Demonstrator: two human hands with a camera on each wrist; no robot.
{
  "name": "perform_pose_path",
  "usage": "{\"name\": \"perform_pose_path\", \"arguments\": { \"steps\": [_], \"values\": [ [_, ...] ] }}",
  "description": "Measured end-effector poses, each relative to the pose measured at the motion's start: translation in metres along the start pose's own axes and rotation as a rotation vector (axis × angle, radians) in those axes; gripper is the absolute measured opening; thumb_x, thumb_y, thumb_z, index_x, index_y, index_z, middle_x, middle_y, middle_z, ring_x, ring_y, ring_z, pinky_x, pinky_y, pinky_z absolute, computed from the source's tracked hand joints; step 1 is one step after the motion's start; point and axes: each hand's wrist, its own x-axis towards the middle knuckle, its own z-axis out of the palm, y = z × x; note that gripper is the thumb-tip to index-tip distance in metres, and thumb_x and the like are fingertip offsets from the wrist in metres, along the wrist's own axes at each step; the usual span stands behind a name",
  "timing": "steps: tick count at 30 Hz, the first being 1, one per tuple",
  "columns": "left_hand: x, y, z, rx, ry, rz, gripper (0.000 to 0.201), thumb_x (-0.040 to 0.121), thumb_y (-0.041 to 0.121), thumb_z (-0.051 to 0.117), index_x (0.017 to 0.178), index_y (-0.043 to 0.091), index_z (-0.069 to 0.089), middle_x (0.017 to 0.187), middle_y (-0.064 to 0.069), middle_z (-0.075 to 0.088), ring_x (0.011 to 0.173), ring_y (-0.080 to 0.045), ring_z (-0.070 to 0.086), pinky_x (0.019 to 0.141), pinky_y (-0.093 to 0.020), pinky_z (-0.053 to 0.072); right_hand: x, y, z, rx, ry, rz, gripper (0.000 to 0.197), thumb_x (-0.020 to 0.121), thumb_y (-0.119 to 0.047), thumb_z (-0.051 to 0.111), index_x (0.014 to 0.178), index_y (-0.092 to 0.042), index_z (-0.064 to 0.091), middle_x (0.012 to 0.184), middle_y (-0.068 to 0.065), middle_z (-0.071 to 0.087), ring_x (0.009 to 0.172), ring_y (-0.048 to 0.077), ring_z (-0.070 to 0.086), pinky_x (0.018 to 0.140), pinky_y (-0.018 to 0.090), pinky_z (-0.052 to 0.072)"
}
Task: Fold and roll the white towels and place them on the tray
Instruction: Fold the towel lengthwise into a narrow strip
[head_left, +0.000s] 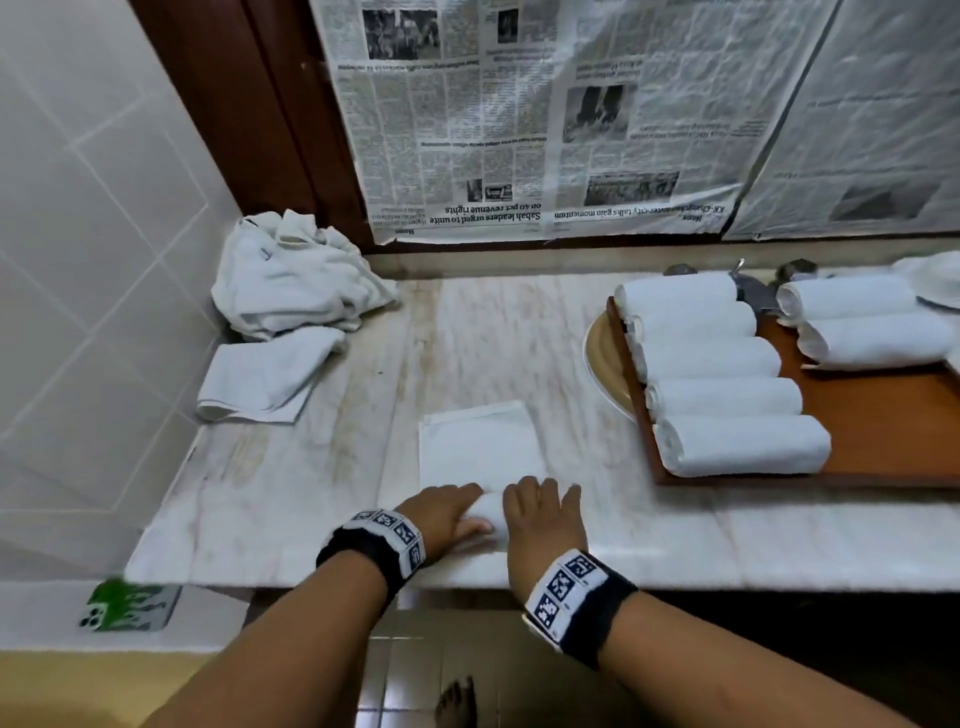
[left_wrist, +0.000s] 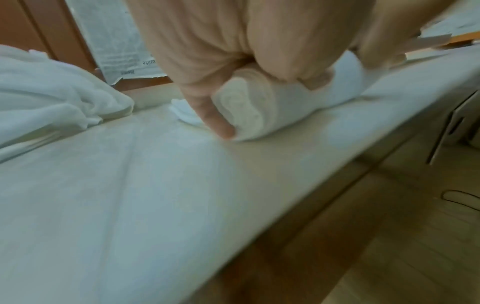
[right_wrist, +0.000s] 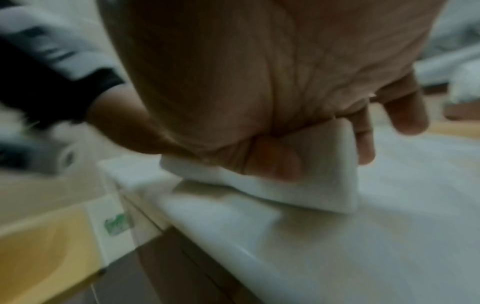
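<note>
Marble counter (head_left: 322, 467) carries everything. Wooden tray (head_left: 883, 415) sits well to the right of the towel in hand, w/ a row of finished rolls (head_left: 727, 395) on it; a loose pile of unfolded towels (head_left: 296, 275) lies far-left of it. The folded towel (head_left: 478, 447) lies flat, running away from the person, its near end already wound into a roll whose long axis runs left-right. Left hand (head_left: 447, 512) and right hand (head_left: 543, 514) sit side by side on that roll, fingers curled over it, gripping; right-wrist view is blurry, so thumb placement there prob. underneath. Unrolled part lies straight beyond the fingertips, so the roll should go forward.
</note>
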Motion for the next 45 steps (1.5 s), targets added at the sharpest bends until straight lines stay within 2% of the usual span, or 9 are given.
{"name": "perform_pose_path", "arguments": {
  "steps": [5, 9, 17, 21, 24, 27, 31, 40, 45],
  "values": [
    [0.028, -0.010, -0.030, 0.041, -0.107, 0.026, 0.050, 0.095, 0.060, 0.047, 0.121, 0.018, 0.054, 0.121, -0.006, 0.062, 0.111, -0.026, 0.057, 0.094, -0.035, 0.043, 0.016, 0.002, 0.006, 0.048, 0.127, 0.037, 0.055, 0.094, -0.016, 0.043, 0.146, -0.009, 0.026, 0.139, 0.014, 0.038, 0.130, 0.035, 0.036, 0.114, 0.054, 0.020],
    [0.041, -0.025, -0.033, 0.372, 0.303, 0.212, 0.061, 0.082, 0.067, 0.047, 0.110, 0.014, 0.059, 0.105, -0.009, 0.060, 0.087, -0.031, 0.061, 0.073, -0.038, 0.050, 0.045, 0.011, -0.019, 0.180, 0.096, 0.064, 0.048, 0.082, -0.020, 0.058, 0.127, -0.017, 0.042, 0.122, 0.006, 0.051, 0.114, 0.028, 0.048, 0.096, 0.042, 0.036],
    [0.062, -0.051, -0.038, 0.200, 0.113, 0.202, 0.084, 0.073, 0.085, 0.043, 0.123, 0.017, 0.052, 0.116, -0.007, 0.059, 0.107, -0.029, 0.056, 0.085, -0.037, 0.047, 0.087, 0.021, -0.045, 0.217, -0.044, 0.116, 0.048, 0.084, -0.036, 0.055, 0.128, -0.021, 0.044, 0.130, 0.005, 0.047, 0.115, 0.028, 0.048, 0.094, 0.041, 0.041],
    [0.082, -0.060, -0.067, -0.112, 0.019, 0.220, 0.051, 0.088, 0.056, 0.061, 0.118, 0.015, 0.060, 0.117, -0.005, 0.066, 0.111, -0.021, 0.059, 0.087, -0.020, 0.038, 0.087, 0.019, -0.047, 0.224, 0.034, 0.080, 0.068, 0.079, -0.025, 0.065, 0.139, -0.025, 0.033, 0.138, 0.003, 0.036, 0.132, 0.028, 0.035, 0.101, 0.040, 0.039],
    [0.088, -0.057, -0.073, -0.077, -0.076, 0.160, 0.051, 0.091, 0.058, 0.055, 0.116, 0.014, 0.056, 0.115, -0.007, 0.065, 0.109, -0.026, 0.059, 0.088, -0.030, 0.042, 0.088, 0.024, -0.048, 0.260, 0.007, 0.097, 0.060, 0.079, -0.025, 0.068, 0.131, -0.028, 0.039, 0.123, 0.000, 0.046, 0.116, 0.025, 0.048, 0.090, 0.037, 0.043],
    [0.085, -0.045, -0.068, 0.238, 0.135, 0.203, 0.058, 0.091, 0.064, 0.048, 0.121, 0.014, 0.049, 0.114, -0.008, 0.059, 0.103, -0.030, 0.057, 0.081, -0.036, 0.044, 0.099, 0.028, -0.055, 0.295, -0.025, 0.120, 0.046, 0.082, -0.029, 0.060, 0.125, -0.026, 0.044, 0.119, 0.001, 0.053, 0.108, 0.024, 0.052, 0.085, 0.036, 0.044],
    [0.074, -0.044, -0.054, 0.528, 0.173, 0.319, 0.097, 0.050, 0.071, 0.080, 0.122, 0.009, 0.061, 0.101, -0.010, 0.063, 0.080, -0.028, 0.062, 0.066, -0.033, 0.051, 0.126, 0.034, -0.068, 0.356, -0.158, 0.127, 0.040, 0.090, -0.036, 0.046, 0.129, -0.027, 0.051, 0.124, 0.002, 0.061, 0.109, 0.024, 0.059, 0.092, 0.036, 0.047],
    [0.115, -0.079, -0.093, 0.091, -0.053, 0.165, 0.092, 0.069, 0.071, 0.071, 0.143, 0.027, 0.041, 0.134, -0.007, 0.052, 0.125, -0.029, 0.048, 0.105, -0.042, 0.040, 0.096, -0.008, -0.049, 0.065, -0.013, 0.198, 0.100, 0.080, -0.030, 0.058, 0.154, -0.012, -0.007, 0.145, 0.013, 0.021, 0.133, 0.036, 0.028, 0.115, 0.051, 0.018],
    [0.097, -0.090, -0.102, -0.359, 0.247, -0.333, 0.102, 0.069, 0.070, 0.071, 0.143, 0.008, 0.037, 0.137, -0.016, 0.048, 0.122, -0.034, 0.052, 0.100, -0.037, 0.044, 0.120, -0.004, -0.051, 0.194, 0.082, 0.277, 0.084, 0.082, -0.030, 0.059, 0.150, -0.013, 0.013, 0.133, 0.008, 0.041, 0.115, 0.029, 0.045, 0.093, 0.040, 0.039]
  ]
}}
